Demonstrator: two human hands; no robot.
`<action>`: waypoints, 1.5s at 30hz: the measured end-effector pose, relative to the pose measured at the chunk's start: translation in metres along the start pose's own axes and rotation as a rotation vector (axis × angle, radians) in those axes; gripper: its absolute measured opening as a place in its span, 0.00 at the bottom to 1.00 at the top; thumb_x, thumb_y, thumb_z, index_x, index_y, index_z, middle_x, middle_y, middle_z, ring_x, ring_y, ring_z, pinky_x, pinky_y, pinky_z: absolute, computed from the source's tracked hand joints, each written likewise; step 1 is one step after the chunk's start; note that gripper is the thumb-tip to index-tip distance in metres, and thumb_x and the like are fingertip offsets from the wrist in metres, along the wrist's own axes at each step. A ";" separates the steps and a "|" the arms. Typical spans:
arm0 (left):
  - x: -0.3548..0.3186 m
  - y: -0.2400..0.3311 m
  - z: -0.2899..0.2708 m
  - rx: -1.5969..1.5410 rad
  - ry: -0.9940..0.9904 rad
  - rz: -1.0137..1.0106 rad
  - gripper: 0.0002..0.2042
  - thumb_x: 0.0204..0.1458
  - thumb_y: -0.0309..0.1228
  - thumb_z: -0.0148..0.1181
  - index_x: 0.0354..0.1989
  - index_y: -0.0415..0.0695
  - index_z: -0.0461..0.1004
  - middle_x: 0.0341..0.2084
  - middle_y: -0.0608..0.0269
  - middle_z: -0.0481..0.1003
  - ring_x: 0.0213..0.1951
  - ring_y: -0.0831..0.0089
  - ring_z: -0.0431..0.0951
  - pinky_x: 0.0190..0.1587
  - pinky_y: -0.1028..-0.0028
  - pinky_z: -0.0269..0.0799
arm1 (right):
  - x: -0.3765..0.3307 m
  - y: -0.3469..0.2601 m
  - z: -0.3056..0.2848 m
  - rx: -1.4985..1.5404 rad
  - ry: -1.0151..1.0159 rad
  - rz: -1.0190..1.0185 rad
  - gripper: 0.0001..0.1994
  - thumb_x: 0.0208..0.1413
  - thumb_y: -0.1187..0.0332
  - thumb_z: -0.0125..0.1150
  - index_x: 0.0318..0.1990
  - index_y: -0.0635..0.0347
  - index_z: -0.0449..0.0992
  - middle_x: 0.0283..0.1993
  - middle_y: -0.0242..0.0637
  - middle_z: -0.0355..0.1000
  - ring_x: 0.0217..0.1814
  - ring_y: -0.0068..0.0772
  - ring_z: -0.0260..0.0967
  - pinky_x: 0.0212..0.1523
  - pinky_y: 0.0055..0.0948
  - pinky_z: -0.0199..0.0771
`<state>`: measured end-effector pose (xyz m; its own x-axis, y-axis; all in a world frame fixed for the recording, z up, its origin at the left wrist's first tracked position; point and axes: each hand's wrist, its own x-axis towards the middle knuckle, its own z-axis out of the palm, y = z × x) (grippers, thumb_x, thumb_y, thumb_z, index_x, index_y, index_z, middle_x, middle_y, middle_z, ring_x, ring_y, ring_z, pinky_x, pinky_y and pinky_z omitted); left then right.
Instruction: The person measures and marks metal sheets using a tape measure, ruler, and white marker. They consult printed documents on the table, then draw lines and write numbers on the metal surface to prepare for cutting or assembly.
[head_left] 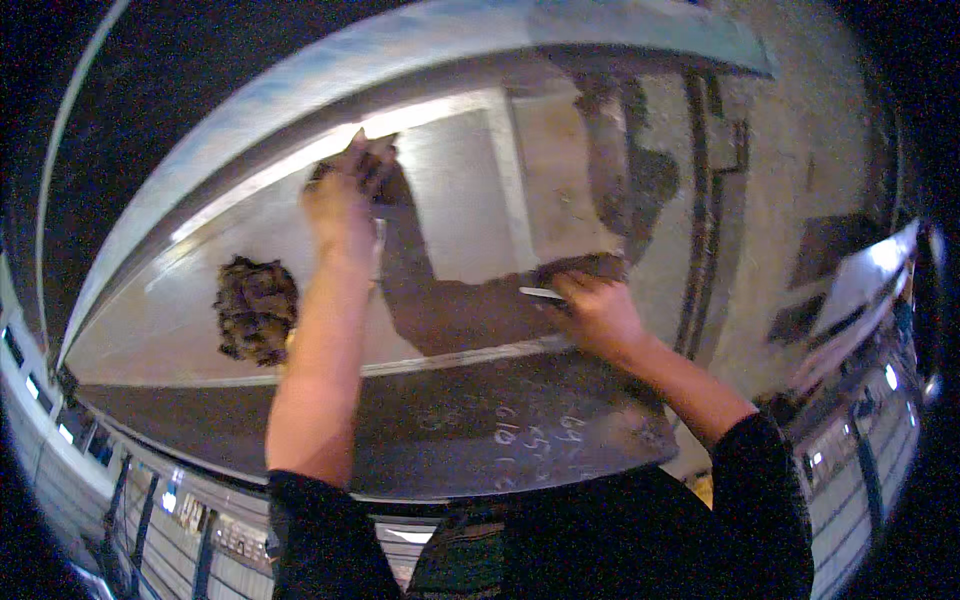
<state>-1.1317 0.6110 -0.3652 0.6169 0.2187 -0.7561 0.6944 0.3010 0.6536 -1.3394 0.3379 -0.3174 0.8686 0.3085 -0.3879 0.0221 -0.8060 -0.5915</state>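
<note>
My left hand [345, 195] reaches to the far side of the tabletop. Its fingers are closed around dark brown, crumpled-looking pieces [382, 165] whose kind I cannot make out. Near the right middle of the surface, my right hand [598, 310] is closed, and a thin white stick [540, 293] pokes out leftward from its fingers. A heap of similar dark brown pieces [255, 310] lies left of my left forearm. Between the hands is a pale, smooth rectangular area [460, 190], partly covered by the dark shadow of my arms.
The worktable [540, 400] has a dark near strip with white handwritten marks. A long pale bar [400, 45] curves along its far side. Dark rails [697, 200] cross at the right. Metal railings [180, 530] stand beyond the near left edge.
</note>
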 end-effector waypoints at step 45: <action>-0.014 0.021 0.017 0.064 -0.059 0.160 0.13 0.55 0.20 0.58 0.45 0.23 0.67 0.39 0.44 0.76 0.42 0.51 0.81 0.47 0.61 0.81 | -0.004 -0.018 -0.052 0.186 -0.334 0.124 0.13 0.56 0.67 0.57 0.45 0.63 0.69 0.41 0.52 0.69 0.44 0.57 0.70 0.42 0.51 0.72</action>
<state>-1.1197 0.5985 -0.3403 0.7406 0.2037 -0.6404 0.6068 0.2066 0.7675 -1.3177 0.3248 -0.2684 0.6494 0.3867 -0.6548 -0.1895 -0.7516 -0.6318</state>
